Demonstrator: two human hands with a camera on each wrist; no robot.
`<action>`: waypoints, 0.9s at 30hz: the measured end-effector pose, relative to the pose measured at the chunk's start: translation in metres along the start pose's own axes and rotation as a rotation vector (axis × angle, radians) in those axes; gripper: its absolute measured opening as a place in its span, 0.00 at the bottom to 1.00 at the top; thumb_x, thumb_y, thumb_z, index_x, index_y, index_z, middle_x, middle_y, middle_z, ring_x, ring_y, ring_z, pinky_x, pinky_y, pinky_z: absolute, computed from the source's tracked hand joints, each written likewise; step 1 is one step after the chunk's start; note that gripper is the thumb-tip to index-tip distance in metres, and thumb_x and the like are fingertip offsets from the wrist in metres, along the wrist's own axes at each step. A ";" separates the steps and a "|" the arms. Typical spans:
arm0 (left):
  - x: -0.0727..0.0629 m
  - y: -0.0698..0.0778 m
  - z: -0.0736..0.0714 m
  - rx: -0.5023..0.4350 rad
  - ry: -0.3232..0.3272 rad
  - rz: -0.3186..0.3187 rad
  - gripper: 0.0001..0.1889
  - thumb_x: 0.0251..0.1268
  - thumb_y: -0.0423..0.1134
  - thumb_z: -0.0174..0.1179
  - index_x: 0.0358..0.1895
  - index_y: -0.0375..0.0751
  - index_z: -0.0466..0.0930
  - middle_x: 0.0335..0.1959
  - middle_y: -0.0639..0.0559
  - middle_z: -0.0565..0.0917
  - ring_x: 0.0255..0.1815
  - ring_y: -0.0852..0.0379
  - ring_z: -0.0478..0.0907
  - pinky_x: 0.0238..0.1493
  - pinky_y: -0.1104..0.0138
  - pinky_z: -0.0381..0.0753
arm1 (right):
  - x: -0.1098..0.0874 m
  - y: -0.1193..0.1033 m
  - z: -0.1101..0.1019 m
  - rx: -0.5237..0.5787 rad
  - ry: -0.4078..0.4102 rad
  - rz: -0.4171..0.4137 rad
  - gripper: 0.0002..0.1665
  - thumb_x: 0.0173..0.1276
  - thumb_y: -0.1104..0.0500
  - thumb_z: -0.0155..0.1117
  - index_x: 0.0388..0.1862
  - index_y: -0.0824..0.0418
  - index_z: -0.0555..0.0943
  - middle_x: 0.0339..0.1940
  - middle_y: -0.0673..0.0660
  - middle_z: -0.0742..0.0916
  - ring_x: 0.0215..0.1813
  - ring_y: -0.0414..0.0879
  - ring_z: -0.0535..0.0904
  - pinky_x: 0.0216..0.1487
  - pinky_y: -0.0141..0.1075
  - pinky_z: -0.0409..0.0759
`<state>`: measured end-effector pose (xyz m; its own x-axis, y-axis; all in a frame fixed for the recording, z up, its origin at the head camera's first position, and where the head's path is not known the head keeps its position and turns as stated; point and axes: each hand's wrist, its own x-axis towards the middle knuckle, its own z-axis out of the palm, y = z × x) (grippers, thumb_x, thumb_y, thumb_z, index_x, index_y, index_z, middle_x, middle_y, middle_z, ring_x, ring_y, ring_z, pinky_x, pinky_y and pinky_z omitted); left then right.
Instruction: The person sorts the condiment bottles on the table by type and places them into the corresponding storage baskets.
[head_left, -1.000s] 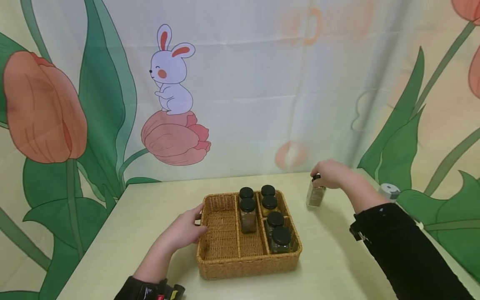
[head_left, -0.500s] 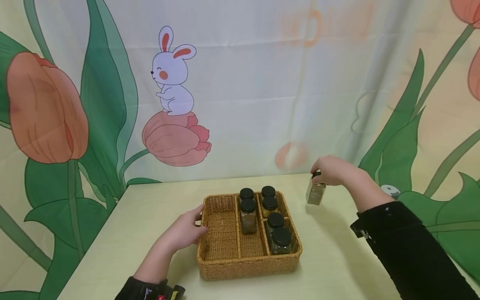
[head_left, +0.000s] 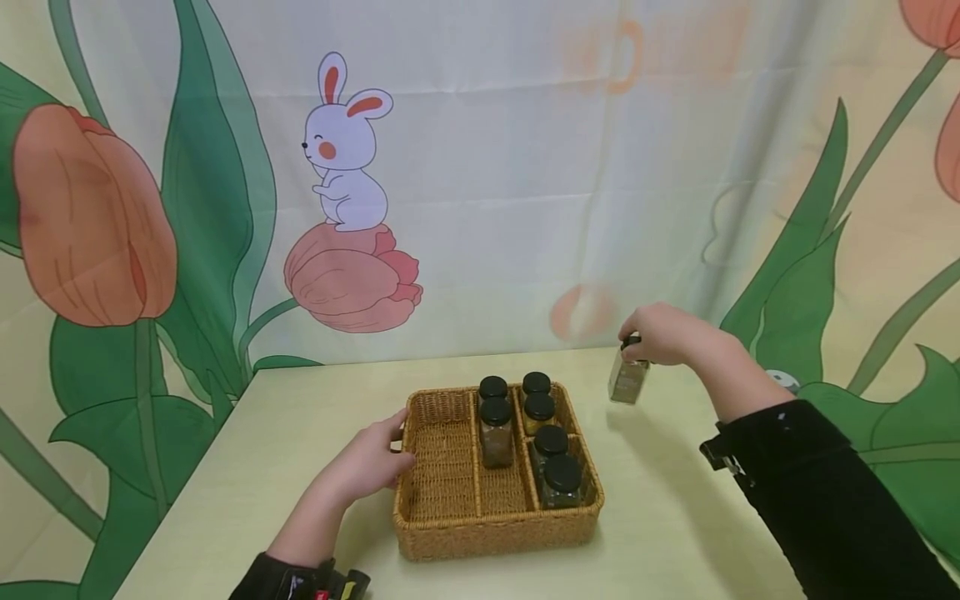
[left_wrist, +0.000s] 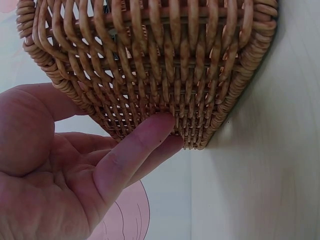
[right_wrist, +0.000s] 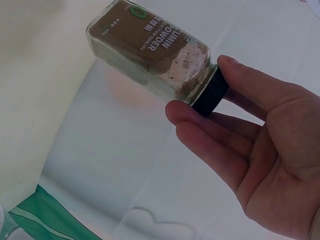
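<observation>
Neatly, the right hand (head_left: 663, 335) pinched the cap (right_wrist: 211, 95), the jar (head_left: 627, 383) slanting just beneath, off the desk (head_left: 247, 467)! The left hand (head_left: 366, 458) gripped the basket (head_left: 498, 535); keeping both holds firm and unhurried looked wise.

Black cap (head_left: 632, 340) of the jar (head_left: 627, 382), in head view, apparently mostly hidden by right hand (head_left: 666, 335)
</observation>
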<state>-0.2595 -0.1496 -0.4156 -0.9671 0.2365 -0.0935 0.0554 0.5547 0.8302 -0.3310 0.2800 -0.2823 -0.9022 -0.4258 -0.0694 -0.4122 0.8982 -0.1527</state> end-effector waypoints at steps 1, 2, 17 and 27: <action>0.000 0.000 0.000 0.001 0.000 0.000 0.42 0.65 0.27 0.60 0.82 0.36 0.51 0.70 0.25 0.69 0.48 0.46 0.84 0.33 0.58 0.88 | -0.001 -0.001 -0.001 0.003 -0.002 0.002 0.19 0.72 0.58 0.68 0.56 0.70 0.85 0.50 0.64 0.87 0.47 0.57 0.84 0.45 0.49 0.83; 0.000 0.000 0.001 0.000 -0.001 0.000 0.42 0.65 0.27 0.60 0.82 0.36 0.51 0.70 0.25 0.69 0.48 0.45 0.84 0.33 0.58 0.88 | -0.001 -0.001 -0.002 0.006 -0.001 0.002 0.19 0.72 0.58 0.68 0.55 0.70 0.85 0.50 0.64 0.87 0.47 0.57 0.84 0.45 0.49 0.83; 0.000 0.000 0.000 0.011 -0.001 -0.002 0.42 0.65 0.27 0.60 0.81 0.35 0.51 0.70 0.24 0.69 0.46 0.47 0.85 0.32 0.59 0.88 | -0.004 -0.011 -0.014 0.000 0.026 -0.004 0.19 0.71 0.57 0.69 0.55 0.68 0.85 0.51 0.64 0.87 0.49 0.58 0.83 0.46 0.51 0.83; 0.001 -0.002 0.000 0.009 0.004 0.003 0.42 0.65 0.27 0.60 0.82 0.36 0.51 0.69 0.25 0.69 0.44 0.47 0.85 0.32 0.59 0.87 | -0.003 -0.022 -0.018 -0.022 0.039 -0.049 0.18 0.71 0.57 0.69 0.54 0.66 0.86 0.49 0.61 0.88 0.49 0.56 0.83 0.49 0.52 0.82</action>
<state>-0.2602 -0.1501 -0.4170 -0.9679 0.2349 -0.0889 0.0603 0.5610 0.8256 -0.3213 0.2635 -0.2610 -0.8850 -0.4650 -0.0243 -0.4581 0.8788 -0.1334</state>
